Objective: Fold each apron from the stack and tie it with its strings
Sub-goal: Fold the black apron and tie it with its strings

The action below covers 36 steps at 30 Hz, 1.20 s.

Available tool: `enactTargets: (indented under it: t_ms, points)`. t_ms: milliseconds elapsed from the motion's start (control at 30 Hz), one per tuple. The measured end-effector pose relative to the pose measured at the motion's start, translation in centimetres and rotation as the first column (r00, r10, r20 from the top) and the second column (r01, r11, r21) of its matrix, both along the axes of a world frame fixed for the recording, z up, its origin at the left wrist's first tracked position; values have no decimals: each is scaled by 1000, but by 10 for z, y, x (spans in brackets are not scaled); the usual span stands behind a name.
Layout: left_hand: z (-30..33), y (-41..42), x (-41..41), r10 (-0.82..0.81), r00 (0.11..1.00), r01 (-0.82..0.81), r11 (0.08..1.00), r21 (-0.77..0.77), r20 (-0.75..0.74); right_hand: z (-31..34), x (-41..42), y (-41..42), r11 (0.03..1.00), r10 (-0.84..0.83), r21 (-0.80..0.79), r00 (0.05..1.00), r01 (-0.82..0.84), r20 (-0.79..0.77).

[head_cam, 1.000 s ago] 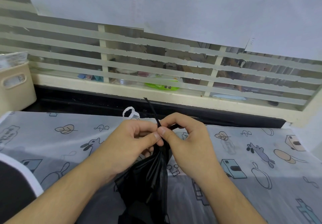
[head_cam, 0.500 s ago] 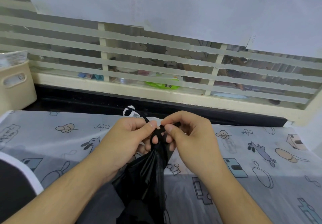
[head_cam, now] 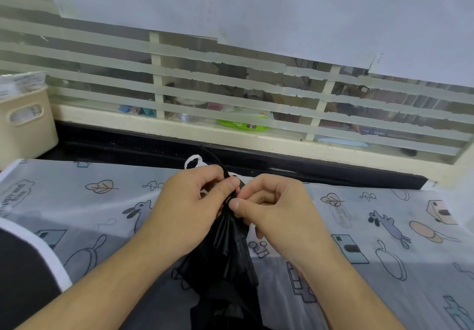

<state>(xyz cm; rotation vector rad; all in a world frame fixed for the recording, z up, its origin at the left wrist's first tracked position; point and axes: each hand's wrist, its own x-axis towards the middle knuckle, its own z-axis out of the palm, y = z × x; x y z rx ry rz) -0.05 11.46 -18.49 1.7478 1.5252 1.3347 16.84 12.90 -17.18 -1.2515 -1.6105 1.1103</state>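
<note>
Pinching the thin black string with left hand and right hand atop the bunched black apron, soft, slippery, best gripped near the knot.

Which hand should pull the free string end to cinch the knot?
Probably left: the left hand already pinches the thin black string rising behind it; the right hand pinches the gathered black plastic apron.

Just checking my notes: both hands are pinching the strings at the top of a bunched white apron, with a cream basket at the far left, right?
Not quite: the head view shows the bunched apron is black, not white. Left hand and right hand do pinch its strings, and the cream basket sits far left.
</note>
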Motion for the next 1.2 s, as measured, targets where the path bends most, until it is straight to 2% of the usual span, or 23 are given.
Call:
enactTargets:
  t_ms: [267, 467, 600, 700, 833, 933, 1067, 1133, 1200]
  points:
    - [3, -3, 2, -38, 998, 35, 997, 66, 44, -8, -3, -1, 952, -108, 304, 960, 25, 259]
    - [3, -2, -1, -65, 995, 58, 994, 87, 78, -8, -6, -4, 939, -49, 344, 973, -32, 223]
    - [2, -2, 0, -85, 992, 80, 995, 63, 92, -10, -7, -2, 896, -114, 439, 923, -64, 367]
    - [1, -2, 1, -91, 989, 84, 995, 58, 121, -10, -6, -1, 889, -167, 456, 909, -27, 381]
    - [0, 2, 1, -63, 979, 55, 997, 49, 192, -11, -3, 3, 923, -174, 381, 943, 56, 282]
    - [0, 4, 0, -60, 969, 53, 998, 35, 239, -6, 0, 3, 989, -69, 136, 997, 63, 43]
    - [-1, 6, -2, -45, 945, 50, 999, -7, 323, -3, 4, 3, 1000, 10, -22, 977, -15, -211]
    - [-1, 6, -3, -45, 915, 73, 996, -56, 401, -3, 5, 5, 997, 4, -71, 960, -25, -279]
    - [-2, 7, -2, -26, 884, 90, 989, -114, 467, -4, 5, 6, 996, 7, -87, 959, -34, -284]
